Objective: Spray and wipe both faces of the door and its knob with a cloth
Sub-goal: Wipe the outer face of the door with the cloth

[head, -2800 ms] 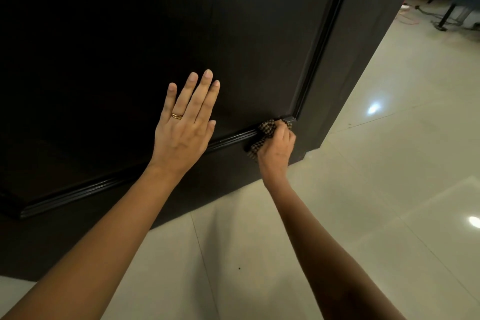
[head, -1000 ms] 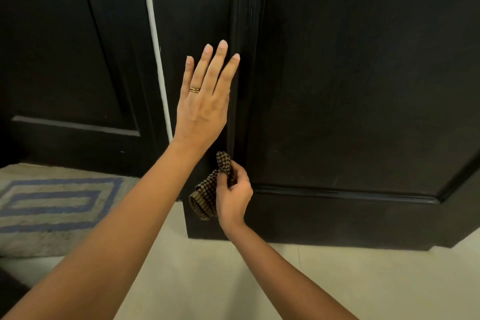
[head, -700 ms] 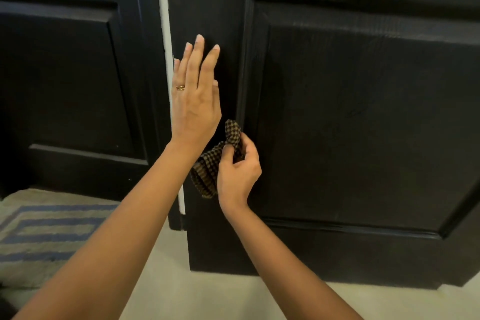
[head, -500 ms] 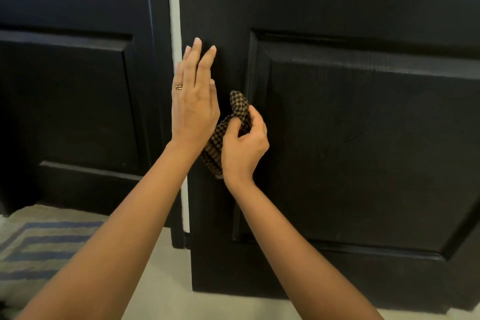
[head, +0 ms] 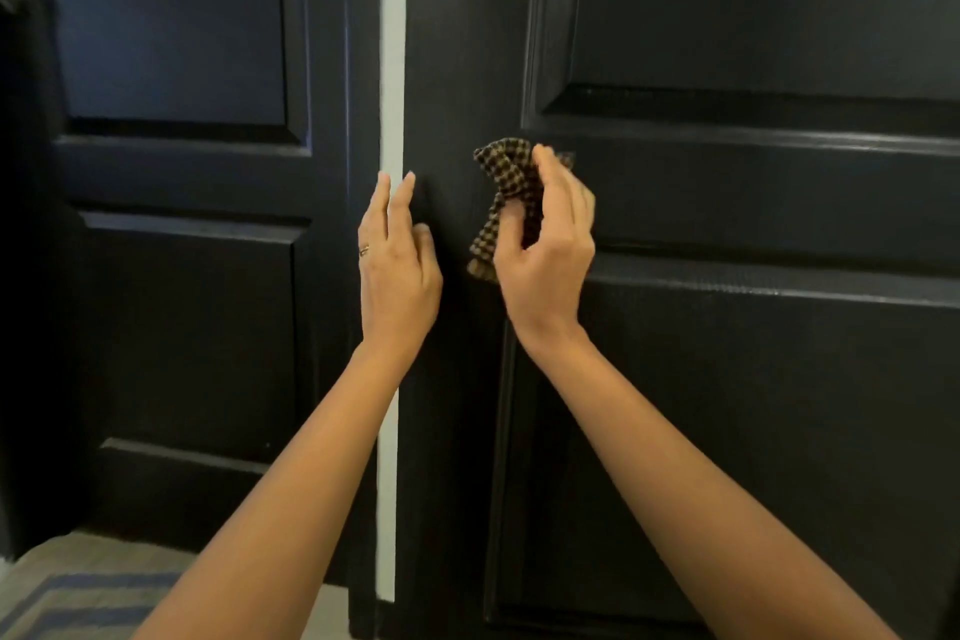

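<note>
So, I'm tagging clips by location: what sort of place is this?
Probably a home doorway: a dark panelled door, another panelled door left of it, and a striped floor mat.

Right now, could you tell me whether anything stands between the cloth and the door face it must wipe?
Nothing visible does. The right hand holds the cloth at the door, with no object between them; whether it touches I cannot tell. The left hand sits at the door's edge, apart from the cloth.

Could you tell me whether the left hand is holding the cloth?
No, the right hand grips the cloth, while the left hand rests open against the door.
</note>
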